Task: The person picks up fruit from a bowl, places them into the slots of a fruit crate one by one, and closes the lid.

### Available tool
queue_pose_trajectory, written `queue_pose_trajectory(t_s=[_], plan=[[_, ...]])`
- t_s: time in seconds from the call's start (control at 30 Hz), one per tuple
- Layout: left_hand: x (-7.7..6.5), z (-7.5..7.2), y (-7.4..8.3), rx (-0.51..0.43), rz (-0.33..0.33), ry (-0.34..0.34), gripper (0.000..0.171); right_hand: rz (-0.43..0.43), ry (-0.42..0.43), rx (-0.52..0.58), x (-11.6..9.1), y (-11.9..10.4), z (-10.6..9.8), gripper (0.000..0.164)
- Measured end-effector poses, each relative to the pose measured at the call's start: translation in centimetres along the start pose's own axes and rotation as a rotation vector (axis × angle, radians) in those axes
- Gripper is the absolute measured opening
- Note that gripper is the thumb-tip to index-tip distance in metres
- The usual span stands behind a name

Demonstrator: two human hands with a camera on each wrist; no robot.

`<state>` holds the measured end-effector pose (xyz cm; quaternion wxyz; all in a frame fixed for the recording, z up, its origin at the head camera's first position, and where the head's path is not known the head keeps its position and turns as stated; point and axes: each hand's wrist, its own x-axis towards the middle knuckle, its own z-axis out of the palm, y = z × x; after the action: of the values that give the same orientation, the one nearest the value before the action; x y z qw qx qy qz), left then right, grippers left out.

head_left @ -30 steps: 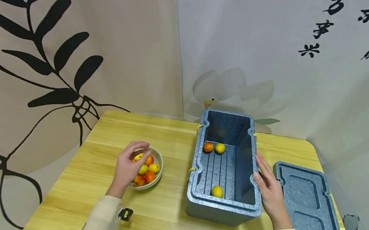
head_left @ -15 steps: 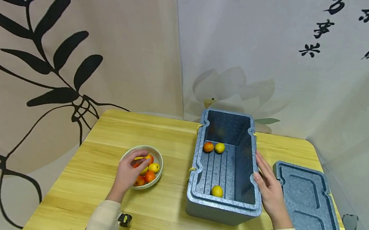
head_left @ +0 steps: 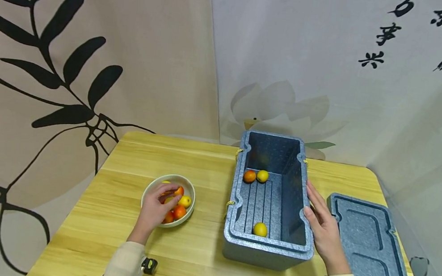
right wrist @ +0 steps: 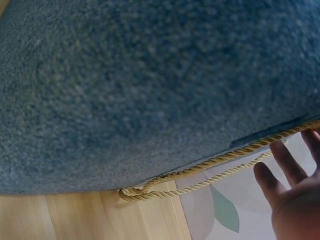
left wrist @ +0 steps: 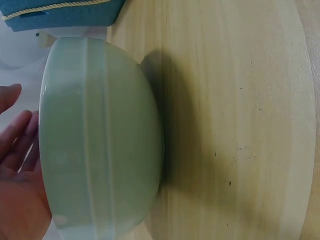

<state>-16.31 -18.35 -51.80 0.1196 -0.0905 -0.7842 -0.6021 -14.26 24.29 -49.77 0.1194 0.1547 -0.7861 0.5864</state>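
Observation:
My left hand (head_left: 153, 209) is over a pale bowl (head_left: 186, 219) heaped with orange and yellow fruits, its thumb and fingers spread apart around a yellow fruit (head_left: 168, 200). In the left wrist view, the fingers (left wrist: 22, 142) show beyond the rim of the pale green bowl (left wrist: 100, 140), which hides part of the hand. My right hand (head_left: 323, 232) rests against the right side of a blue-grey foam box (head_left: 265, 255), fingers extended along its outer wall. Inside the box lie an orange fruit (head_left: 249, 176) and two yellow fruits (head_left: 260, 229).
The box's lid (head_left: 374, 253) lies on the wooden table (head_left: 118, 190) to the right. Yellow rope (right wrist: 215, 167) runs along the box's side. A printed curtain (head_left: 165, 51) hangs behind the table.
My left hand has lowered slightly into the bowl's fruits, its thumb shifting over a yellow fruit. The right hand has stayed at the box.

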Motion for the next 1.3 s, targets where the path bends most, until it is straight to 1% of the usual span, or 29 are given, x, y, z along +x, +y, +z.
queue_pose_trajectory(t_s=[0.1,0.2,0.33,0.43,0.57,0.67,0.73,0.83,0.97,1.07,1.2,1.3], plan=[[-0.1,0.0,0.0,0.031,-0.020,-0.012,0.026,-0.006,0.001,0.004,0.0,0.0,0.0,0.053],[-0.2,0.0,0.1,0.041,-0.045,-0.040,0.024,-0.009,0.003,0.004,0.0,0.0,0.0,0.053],[-0.2,0.1,-0.2,0.076,-0.028,-0.070,0.023,-0.008,0.006,-0.001,0.0,0.0,0.0,0.053],[-0.2,0.3,-1.4,0.108,-0.020,-0.081,0.024,-0.007,0.008,0.000,0.0,0.0,0.0,0.053],[-0.2,0.2,-3.1,0.154,-0.068,-0.124,0.028,-0.004,0.008,0.007,0.0,0.1,0.0,0.053],[-0.2,0.0,-3.7,0.174,-0.105,-0.170,0.031,0.003,0.007,0.013,0.0,0.0,0.0,0.053],[-0.2,-0.2,-3.8,0.172,-0.110,-0.197,0.032,0.005,0.007,0.012,0.0,0.0,0.0,0.053],[-0.2,-0.4,-3.9,0.184,-0.101,-0.230,0.031,0.011,0.011,0.010,0.0,-0.2,0.1,0.052],[-0.2,-0.5,-4.1,0.267,-0.060,-0.269,0.028,0.020,0.015,0.003,0.1,-0.3,0.2,0.052],[-0.2,-0.5,-4.2,0.330,-0.044,-0.291,0.026,0.022,0.015,-0.001,0.0,-0.2,0.2,0.052],[-0.2,-0.5,-4.0,0.365,-0.044,-0.317,0.024,0.027,0.023,-0.006,0.0,-0.1,0.2,0.052],[-0.3,-0.5,-3.9,0.395,-0.022,-0.347,0.021,0.035,0.031,-0.014,-0.1,-0.1,0.3,0.052]])
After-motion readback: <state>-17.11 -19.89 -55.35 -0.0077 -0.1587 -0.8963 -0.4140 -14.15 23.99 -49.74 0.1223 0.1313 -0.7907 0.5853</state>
